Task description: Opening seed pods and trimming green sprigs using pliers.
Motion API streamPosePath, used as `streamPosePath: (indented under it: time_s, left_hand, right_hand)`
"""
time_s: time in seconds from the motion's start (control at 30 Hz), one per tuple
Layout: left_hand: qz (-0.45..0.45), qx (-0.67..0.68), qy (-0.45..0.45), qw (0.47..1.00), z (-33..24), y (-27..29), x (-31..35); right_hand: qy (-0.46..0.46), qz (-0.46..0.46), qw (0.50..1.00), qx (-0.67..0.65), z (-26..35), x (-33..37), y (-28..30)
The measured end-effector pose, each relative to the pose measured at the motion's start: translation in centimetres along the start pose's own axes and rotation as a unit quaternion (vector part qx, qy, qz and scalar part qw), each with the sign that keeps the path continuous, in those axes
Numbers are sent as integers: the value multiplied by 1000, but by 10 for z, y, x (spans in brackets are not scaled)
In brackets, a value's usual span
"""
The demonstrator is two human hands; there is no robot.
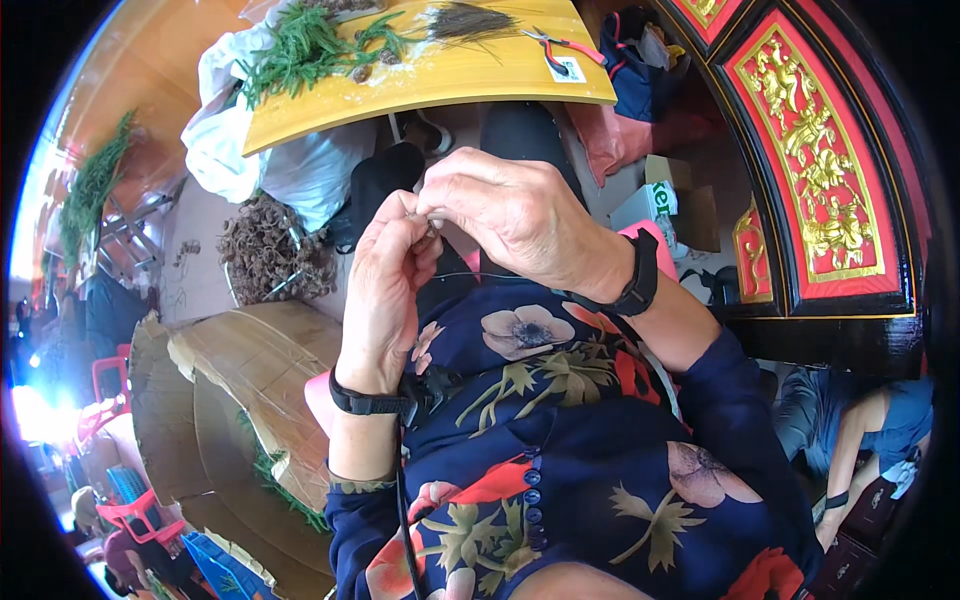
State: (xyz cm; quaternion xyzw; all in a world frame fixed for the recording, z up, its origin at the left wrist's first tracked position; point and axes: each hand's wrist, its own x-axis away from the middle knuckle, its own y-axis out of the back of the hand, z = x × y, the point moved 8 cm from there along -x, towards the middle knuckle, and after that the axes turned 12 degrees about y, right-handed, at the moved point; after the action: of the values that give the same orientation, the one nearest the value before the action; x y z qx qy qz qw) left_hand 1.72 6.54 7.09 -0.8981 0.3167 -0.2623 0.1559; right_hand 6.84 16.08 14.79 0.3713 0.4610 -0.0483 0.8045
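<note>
Both hands meet in front of my lap, fingertips pinched together. My left hand [385, 265] is closed on a small brown piece [432, 226] that is mostly covered by the fingers, so its kind is unclear. From above, my right hand [520, 205] pinches the same piece with thumb and forefinger. A thin dark strand runs sideways just below the hands. Beyond them is a yellow wooden table [440, 85]. On it lie green artificial pine sprigs [300, 45], a few brown cones [361, 73], a bundle of thin dark wires [468, 22] and red-handled pliers [565, 44].
Left of my legs is a heap of brown cones [275, 250]. An opened cardboard box [220, 430] with greenery inside stands nearer. White plastic bags [225, 130] hang by the table. At right are a carved red-and-gold panel [815, 150] and another person's arm [855, 450].
</note>
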Motion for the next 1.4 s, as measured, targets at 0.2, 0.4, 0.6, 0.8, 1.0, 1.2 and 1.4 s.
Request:
streamPosePath:
  time_s: [0.2,0.4,0.6,0.8,1.0,1.2,1.4]
  left_hand:
    - [-9,-52,-20,998,-1,3,1]
    - [-91,-259,-130,953,-11,-1,3]
    - [-215,-506,-346,760,-29,-20,20]
    - [-21,-147,-56,987,-10,8,-4]
    - [138,84,75,984,0,-4,1]
    - [172,105,123,972,5,-7,1]
    - [26,-169,-70,983,-9,2,-1]
  right_hand:
    - [13,13,997,73,2,-1,-3]
    - [-71,74,989,102,-8,3,-7]
    - [-190,133,973,22,-35,8,-12]
    - [-147,16,980,-136,-51,2,12]
    - [8,94,985,-141,-29,-17,6]
    - [47,129,977,-162,-27,-22,0]
    - [-23,122,992,13,-29,-16,-6]
